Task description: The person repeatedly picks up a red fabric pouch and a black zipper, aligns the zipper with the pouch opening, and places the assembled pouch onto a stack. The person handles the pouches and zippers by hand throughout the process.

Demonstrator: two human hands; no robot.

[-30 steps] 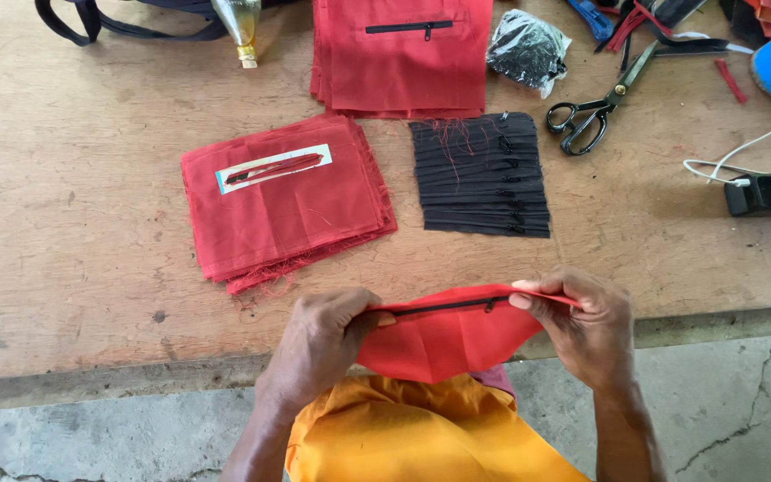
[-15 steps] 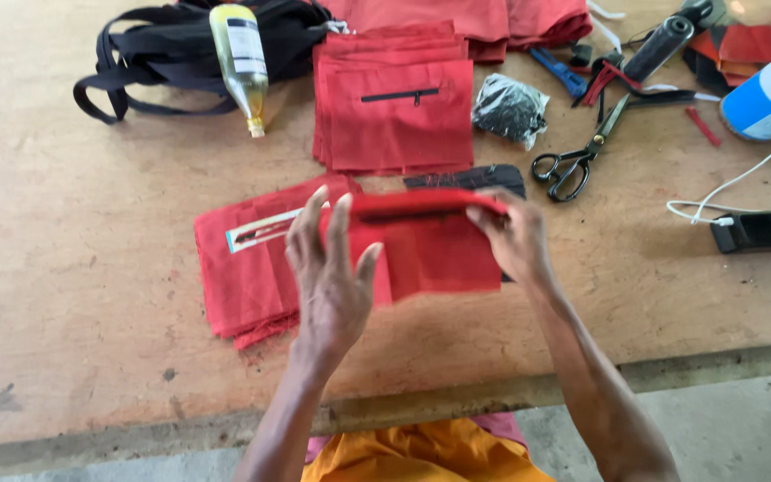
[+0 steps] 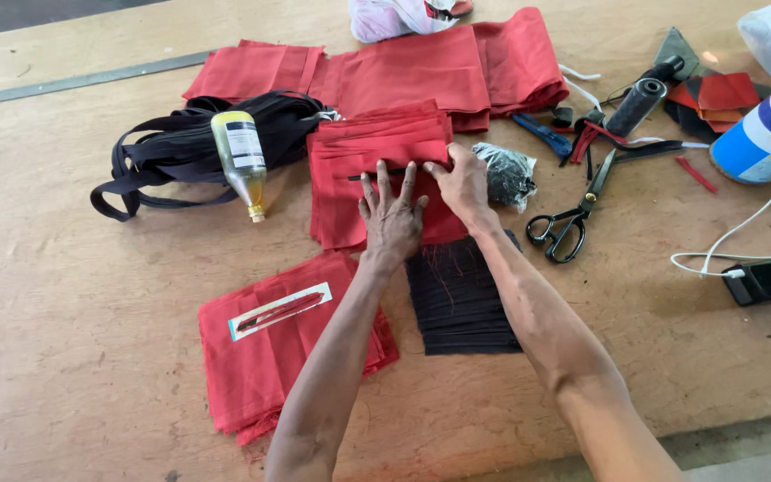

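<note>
Two hands press on the red zippered stack at table centre: my left hand lies flat with fingers spread, my right hand pinches its three-o'clock edge. I would square the corners before letting go, clear of the scissors.

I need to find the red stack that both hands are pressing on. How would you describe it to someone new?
Start from the wooden table and find the coil of black straps with the yellowish bottle on it. Just right lies a stack of red fabric pieces, under the left hand and right hand. Only its top piece shows a black zipper slit.
</note>
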